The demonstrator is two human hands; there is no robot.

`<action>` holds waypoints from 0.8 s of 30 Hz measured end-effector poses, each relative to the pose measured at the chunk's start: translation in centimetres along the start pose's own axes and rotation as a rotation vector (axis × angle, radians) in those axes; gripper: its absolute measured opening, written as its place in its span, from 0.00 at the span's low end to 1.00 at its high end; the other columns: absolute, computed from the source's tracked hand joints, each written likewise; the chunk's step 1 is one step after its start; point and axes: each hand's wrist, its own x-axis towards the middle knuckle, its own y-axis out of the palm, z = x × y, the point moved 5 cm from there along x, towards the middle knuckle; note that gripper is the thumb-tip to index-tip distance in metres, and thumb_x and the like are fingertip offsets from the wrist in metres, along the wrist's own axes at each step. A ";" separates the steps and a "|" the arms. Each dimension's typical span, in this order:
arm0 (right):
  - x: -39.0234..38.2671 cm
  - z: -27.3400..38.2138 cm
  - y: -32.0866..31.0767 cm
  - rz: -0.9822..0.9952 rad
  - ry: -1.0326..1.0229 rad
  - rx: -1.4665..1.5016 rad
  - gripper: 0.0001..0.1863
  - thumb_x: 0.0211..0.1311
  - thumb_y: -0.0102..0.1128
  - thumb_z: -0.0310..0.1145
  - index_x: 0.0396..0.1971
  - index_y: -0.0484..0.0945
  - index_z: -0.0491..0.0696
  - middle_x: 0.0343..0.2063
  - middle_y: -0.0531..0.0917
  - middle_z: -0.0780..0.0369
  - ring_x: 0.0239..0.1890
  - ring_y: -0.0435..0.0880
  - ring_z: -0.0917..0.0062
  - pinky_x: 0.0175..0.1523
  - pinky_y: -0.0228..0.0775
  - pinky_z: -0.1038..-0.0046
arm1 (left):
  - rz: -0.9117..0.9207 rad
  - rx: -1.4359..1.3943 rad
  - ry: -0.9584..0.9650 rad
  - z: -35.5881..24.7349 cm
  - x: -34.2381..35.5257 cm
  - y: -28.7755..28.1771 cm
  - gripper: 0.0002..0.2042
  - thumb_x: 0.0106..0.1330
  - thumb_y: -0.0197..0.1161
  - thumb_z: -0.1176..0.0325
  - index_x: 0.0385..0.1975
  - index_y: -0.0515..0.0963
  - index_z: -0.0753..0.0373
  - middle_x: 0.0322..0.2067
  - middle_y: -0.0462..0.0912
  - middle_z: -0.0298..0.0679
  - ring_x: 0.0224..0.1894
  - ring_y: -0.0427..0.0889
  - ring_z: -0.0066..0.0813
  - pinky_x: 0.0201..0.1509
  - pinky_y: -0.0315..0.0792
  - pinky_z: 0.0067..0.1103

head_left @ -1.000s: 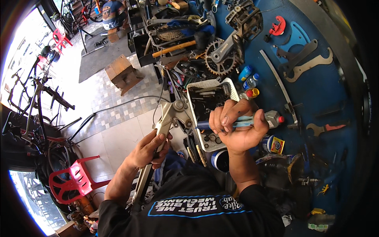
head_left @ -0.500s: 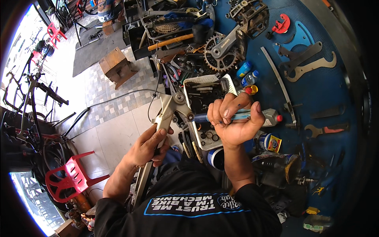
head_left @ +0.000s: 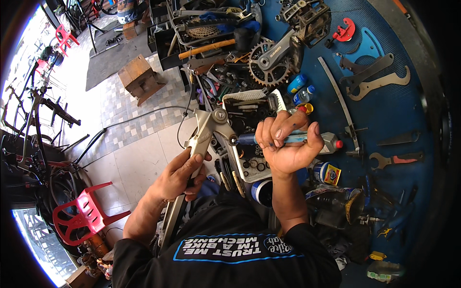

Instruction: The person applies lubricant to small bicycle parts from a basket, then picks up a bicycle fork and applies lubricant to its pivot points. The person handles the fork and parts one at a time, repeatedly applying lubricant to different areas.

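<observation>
My left hand (head_left: 185, 174) is wrapped round a silver-beige bicycle frame member (head_left: 201, 137), which runs down beside my body and ends in pivot fittings. My right hand (head_left: 288, 144), palm up with fingers curled, grips a blue tool (head_left: 248, 138); its left end meets the small pivot (head_left: 232, 139) on the frame. Just beyond the frame lies a white plastic basket (head_left: 252, 168) with rings, bolts and small parts. A grey bottle with a red cap (head_left: 330, 144) is behind my right hand. A thin cable (head_left: 179, 129) loops left of the frame.
A blue bench mat (head_left: 408, 120) holds wrenches, bottles and a crankset (head_left: 269, 65). Parts trays (head_left: 173, 62) stand at the top. On the floor are a wooden block (head_left: 137, 79), red chairs (head_left: 89, 211) and a grey mat (head_left: 98, 72). Bike frames (head_left: 36, 115) line the left; another person (head_left: 126, 12) sits behind.
The frame's fittings have shifted up, and the small pivot is now at the tool's end. Both hands keep their grip, and the whole view has shifted slightly.
</observation>
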 end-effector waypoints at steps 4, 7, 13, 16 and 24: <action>0.0 -0.1 -0.4 0.005 -0.002 0.072 0.34 0.77 0.38 0.61 0.24 0.73 0.45 0.15 0.66 0.65 0.14 0.61 0.79 0.23 0.59 0.71 | 0.032 0.001 -0.016 0.0 0.1 -0.1 0.21 0.84 0.45 0.52 0.58 0.68 0.66 0.24 0.68 0.35 0.14 0.67 0.20 0.15 0.66 0.19; 0.1 -0.1 -0.5 -0.009 0.001 -0.009 0.34 0.77 0.35 0.62 0.23 0.71 0.47 0.14 0.64 0.66 0.12 0.59 0.79 0.21 0.56 0.71 | 0.033 0.012 -0.025 -0.2 0.2 0.0 0.21 0.84 0.45 0.52 0.58 0.68 0.66 0.24 0.69 0.35 0.14 0.67 0.20 0.15 0.65 0.19; 0.0 -0.5 -0.7 0.053 0.001 0.089 0.34 0.77 0.39 0.60 0.27 0.75 0.42 0.17 0.67 0.65 0.17 0.64 0.79 0.25 0.61 0.72 | 0.051 0.015 -0.027 -0.1 0.5 0.1 0.21 0.84 0.46 0.52 0.58 0.68 0.66 0.25 0.69 0.36 0.14 0.67 0.20 0.15 0.65 0.19; -0.1 -0.6 -0.7 0.065 0.007 0.077 0.34 0.77 0.39 0.60 0.28 0.76 0.42 0.17 0.67 0.65 0.18 0.64 0.80 0.26 0.62 0.72 | 0.059 0.022 -0.019 -0.3 0.5 0.3 0.21 0.84 0.46 0.52 0.58 0.68 0.67 0.24 0.69 0.36 0.14 0.67 0.20 0.15 0.65 0.19; -0.3 -0.5 -0.3 0.030 0.040 -0.100 0.34 0.76 0.36 0.62 0.24 0.72 0.46 0.13 0.65 0.66 0.14 0.60 0.79 0.23 0.57 0.71 | 0.047 0.031 -0.035 0.1 0.7 0.4 0.19 0.84 0.45 0.54 0.59 0.68 0.64 0.24 0.68 0.35 0.13 0.65 0.19 0.12 0.62 0.20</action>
